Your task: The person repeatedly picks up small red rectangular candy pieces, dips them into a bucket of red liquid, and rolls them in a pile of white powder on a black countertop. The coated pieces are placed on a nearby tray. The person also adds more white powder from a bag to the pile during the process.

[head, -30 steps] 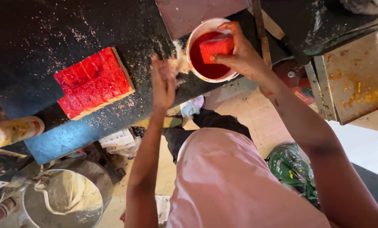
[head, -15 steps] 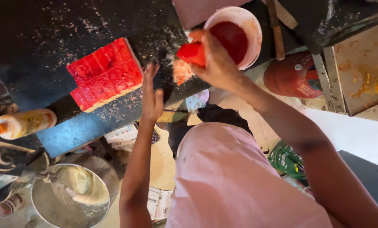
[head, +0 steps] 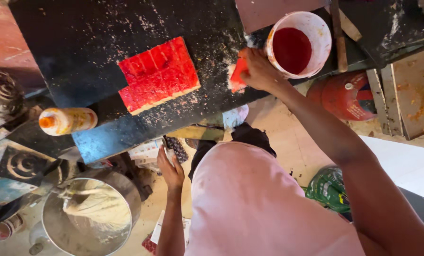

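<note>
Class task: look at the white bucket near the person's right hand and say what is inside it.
The white bucket holds dark red liquid, probably paint, with red smears on its inner wall. The liquid hides the bottom. The right hand beside it grips a red-soaked sponge.

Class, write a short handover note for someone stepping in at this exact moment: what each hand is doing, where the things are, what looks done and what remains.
Right hand: grips a red-soaked sponge, pressed on the black board beside the white bucket of red paint.
Left hand: below the board's edge, near papers; whether it holds anything is unclear.
Wooden block: lies on the board, apart from the sponge.
Done: its top face is red.
Left: its lower edge shows bare wood.
</note>
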